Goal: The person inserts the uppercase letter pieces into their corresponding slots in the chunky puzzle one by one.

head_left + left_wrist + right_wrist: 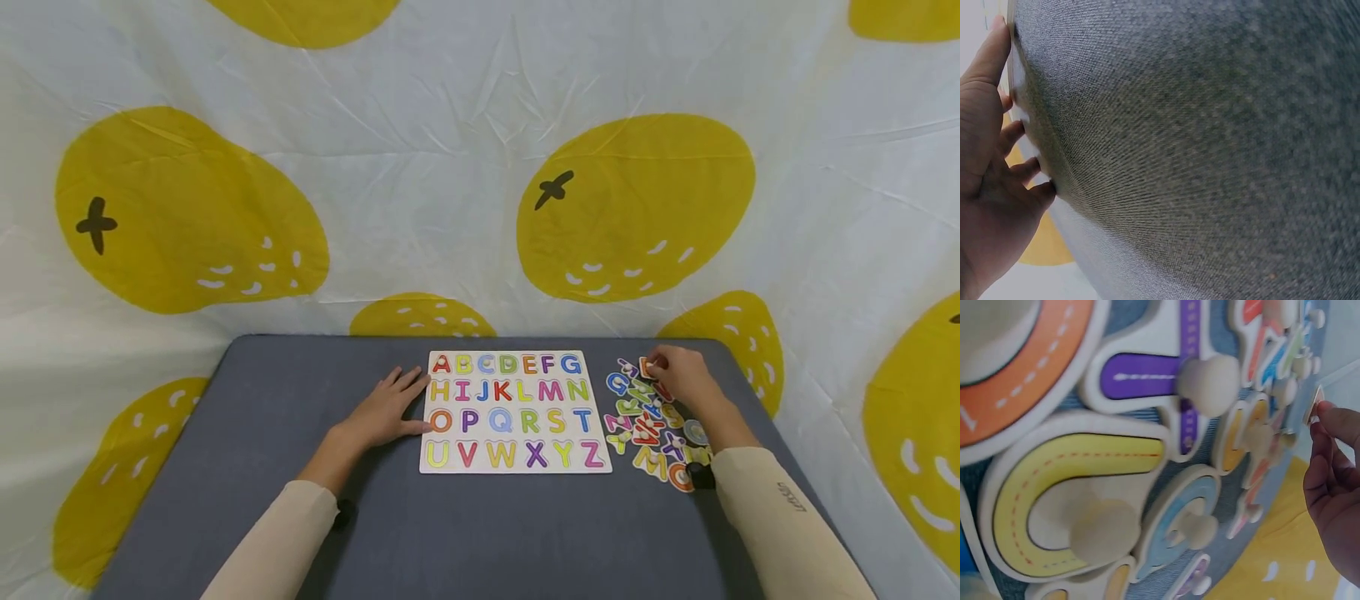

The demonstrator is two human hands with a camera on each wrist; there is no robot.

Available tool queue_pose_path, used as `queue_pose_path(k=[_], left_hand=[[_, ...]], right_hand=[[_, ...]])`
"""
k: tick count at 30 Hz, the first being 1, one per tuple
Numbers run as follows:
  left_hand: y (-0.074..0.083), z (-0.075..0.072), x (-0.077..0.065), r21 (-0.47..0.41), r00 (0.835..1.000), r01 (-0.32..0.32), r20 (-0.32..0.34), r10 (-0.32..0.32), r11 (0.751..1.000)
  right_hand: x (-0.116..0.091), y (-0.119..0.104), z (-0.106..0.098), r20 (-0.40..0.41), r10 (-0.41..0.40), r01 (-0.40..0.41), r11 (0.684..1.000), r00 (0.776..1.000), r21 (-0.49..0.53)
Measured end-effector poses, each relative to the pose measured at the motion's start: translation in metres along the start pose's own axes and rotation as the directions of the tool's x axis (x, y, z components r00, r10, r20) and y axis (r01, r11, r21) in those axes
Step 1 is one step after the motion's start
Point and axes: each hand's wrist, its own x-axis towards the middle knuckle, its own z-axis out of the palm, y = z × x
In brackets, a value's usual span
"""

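Observation:
A white alphabet puzzle board [484,423] with coloured letters in rows lies on the table. My left hand [386,410] rests at its left edge, fingers spread and fairly straight; in the left wrist view the left hand [997,162] has its thumb up against the board's side. To the right of the board is a loose pile of wooden letter pieces [647,430] with round knobs. At the far end of that pile my right hand [681,375] pinches a small letter piece [1314,405] between thumb and fingertips, lifted off the others. Which letter it is cannot be made out.
The dark grey table [510,533] ends at a white curtain [420,208] with yellow fruit prints, close behind the board. In the right wrist view a yellow U piece [1010,512] and a purple piece [1141,376] lie crowded against their neighbours, some overlapping.

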Motion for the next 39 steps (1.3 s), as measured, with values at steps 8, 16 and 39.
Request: queue_pose_path(k=[8,16,39], left_hand=[[0.0,-0.001,0.002,0.002,1.0,0.008,0.013,-0.008,1.0],[0.001,-0.003,0.002,0.001,1.0,0.01,0.018,-0.01,1.0],[-0.003,-0.002,0.002,-0.004,1.0,-0.001,0.008,0.001,1.0]], right_hand=[[0.004,-0.024,0.0,0.017,-0.043,0.043,0.999,0.999,0.018],[0.013,-0.059,0.017,0.012,-0.086,0.085,0.995,0.996,0.061],[0.061,-0.162,0.076,0.115,-0.16,0.152,0.985,0.98,0.077]])
